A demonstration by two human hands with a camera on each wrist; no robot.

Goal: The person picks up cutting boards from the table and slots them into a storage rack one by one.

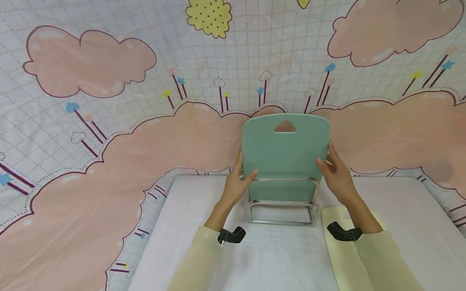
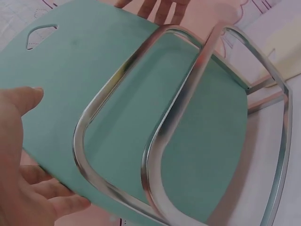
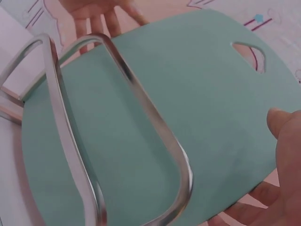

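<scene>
Head view: board (image 1: 285,155) stands in rack (image 1: 282,202) (long axis near-upright), between left hand (image 1: 234,184) and right hand (image 1: 338,178), fingers gripping its sides.

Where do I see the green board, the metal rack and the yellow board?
Green board (image 1: 285,155), head view: middle of its face.
Metal rack (image 2: 181,101), left wrist view: one of its bars.
Yellow board (image 1: 337,258), head view: its uncovered part.

tabletop (image 1: 178,210) free leftward, rack bars (image 1: 282,203) (fronting board (image 1: 285,155))

Can't pin the room down tbh, kinda homey tho: white table (image 1: 284,258), cartoon-cloud fabric (image 1: 207,137) behind, green cutting board (image 1: 284,157), metal rack (image 1: 282,203).
</scene>
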